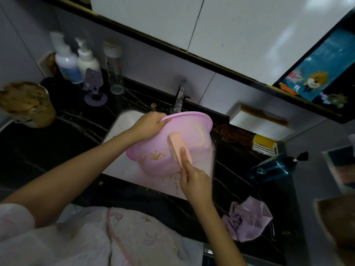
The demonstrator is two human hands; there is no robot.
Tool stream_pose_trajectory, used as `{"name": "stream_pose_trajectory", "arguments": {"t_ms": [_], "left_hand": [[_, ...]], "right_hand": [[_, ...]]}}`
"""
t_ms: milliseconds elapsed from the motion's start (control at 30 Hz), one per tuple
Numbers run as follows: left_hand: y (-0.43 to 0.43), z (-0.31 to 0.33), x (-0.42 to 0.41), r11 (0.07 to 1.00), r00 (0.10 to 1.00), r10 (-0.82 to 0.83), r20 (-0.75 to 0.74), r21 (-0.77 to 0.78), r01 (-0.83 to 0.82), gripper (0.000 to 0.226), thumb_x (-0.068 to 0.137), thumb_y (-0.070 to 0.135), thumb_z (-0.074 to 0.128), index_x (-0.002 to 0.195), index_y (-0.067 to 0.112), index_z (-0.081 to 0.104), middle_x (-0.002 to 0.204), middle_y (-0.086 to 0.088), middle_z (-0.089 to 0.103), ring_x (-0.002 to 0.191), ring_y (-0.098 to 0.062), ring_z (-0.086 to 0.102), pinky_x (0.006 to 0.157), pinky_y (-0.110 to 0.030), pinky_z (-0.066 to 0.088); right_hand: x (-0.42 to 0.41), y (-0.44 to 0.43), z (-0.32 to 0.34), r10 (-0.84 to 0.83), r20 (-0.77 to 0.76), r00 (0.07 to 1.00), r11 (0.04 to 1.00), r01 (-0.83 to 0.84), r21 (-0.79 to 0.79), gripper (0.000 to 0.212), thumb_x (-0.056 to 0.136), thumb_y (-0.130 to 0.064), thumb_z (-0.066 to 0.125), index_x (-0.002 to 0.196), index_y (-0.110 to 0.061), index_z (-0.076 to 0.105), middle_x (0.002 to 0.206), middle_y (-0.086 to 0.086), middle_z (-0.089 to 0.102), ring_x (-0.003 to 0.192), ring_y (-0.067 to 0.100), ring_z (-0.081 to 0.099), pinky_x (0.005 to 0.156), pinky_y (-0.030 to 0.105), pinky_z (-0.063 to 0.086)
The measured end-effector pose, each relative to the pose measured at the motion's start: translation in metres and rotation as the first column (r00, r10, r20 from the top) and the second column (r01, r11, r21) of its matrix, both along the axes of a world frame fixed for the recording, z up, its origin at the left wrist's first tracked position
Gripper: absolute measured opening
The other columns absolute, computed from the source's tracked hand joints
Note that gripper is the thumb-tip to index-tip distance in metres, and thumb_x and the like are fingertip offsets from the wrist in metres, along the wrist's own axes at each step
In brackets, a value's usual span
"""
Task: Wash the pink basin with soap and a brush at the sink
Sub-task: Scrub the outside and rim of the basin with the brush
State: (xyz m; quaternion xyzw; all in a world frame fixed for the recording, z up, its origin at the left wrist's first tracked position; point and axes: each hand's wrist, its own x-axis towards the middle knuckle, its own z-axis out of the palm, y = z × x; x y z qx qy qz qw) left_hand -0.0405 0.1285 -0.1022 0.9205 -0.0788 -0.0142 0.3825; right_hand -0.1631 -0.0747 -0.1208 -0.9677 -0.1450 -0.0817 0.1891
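The pink basin [190, 129] is tilted over the white sink [123, 120], its inside facing me, with yellowish crumbs stuck near its bottom. My left hand [149, 124] grips the basin's far left rim. My right hand [194, 179] holds a peach-coloured brush [177, 144] by its handle, with the forefinger laid along its back. The brush head lies against the basin's inner wall. The faucet [179, 98] stands just behind the basin; I cannot tell if water runs.
Two white pump bottles [76, 62] and a clear bottle [115, 73] stand at the back left on the black counter [57, 141]. A blue pump bottle [272, 167], a yellow soap in a white dish [264, 144], a brown rag [234, 134] and a lilac cloth [247, 217] lie to the right.
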Motion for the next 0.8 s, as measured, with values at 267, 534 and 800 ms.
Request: {"name": "stream_pose_trajectory", "arguments": {"t_ms": [267, 534, 800], "left_hand": [[0.002, 0.000, 0.002, 1.000, 1.000, 0.028, 0.002, -0.004, -0.028, 0.035, 0.092, 0.042, 0.042, 0.071, 0.016, 0.054, 0.070, -0.003, 0.058, 0.069, -0.023, 0.054, 0.061, -0.033, 0.036], [-0.006, -0.002, -0.001, 1.000, 1.000, -0.021, 0.020, 0.005, 0.020, 0.037, 0.094, 0.039, 0.043, 0.069, 0.015, 0.054, 0.068, -0.004, 0.058, 0.065, -0.022, 0.053, 0.059, -0.033, 0.036], [-0.006, -0.001, 0.002, 1.000, 1.000, -0.001, -0.005, 0.003, 0.001, 0.039, 0.096, 0.037, 0.044, 0.059, 0.024, 0.044, 0.061, 0.005, 0.052, 0.063, -0.021, 0.051, 0.058, -0.032, 0.034]], "right_hand": [[0.002, 0.021, 0.003, -0.140, -0.114, 0.984, 0.969, 0.159, 0.188, 0.055, 0.096, -0.038, 0.026, 0.149, -0.032, 0.013, 0.075, 0.020, 0.065, 0.065, 0.037, 0.060, 0.055, 0.037, 0.042], [0.026, -0.003, 0.014, -0.491, -0.305, 0.816, 0.789, 0.565, 0.243, 0.052, 0.100, -0.024, 0.034, 0.150, -0.030, 0.022, 0.075, 0.013, 0.059, 0.068, 0.028, 0.060, 0.058, 0.036, 0.048], [0.054, -0.014, 0.020, -0.506, -0.383, 0.773, 0.797, 0.589, 0.133, 0.047, 0.100, -0.032, 0.030, 0.146, -0.026, 0.030, 0.089, 0.012, 0.063, 0.080, 0.027, 0.062, 0.066, 0.040, 0.053]]}}
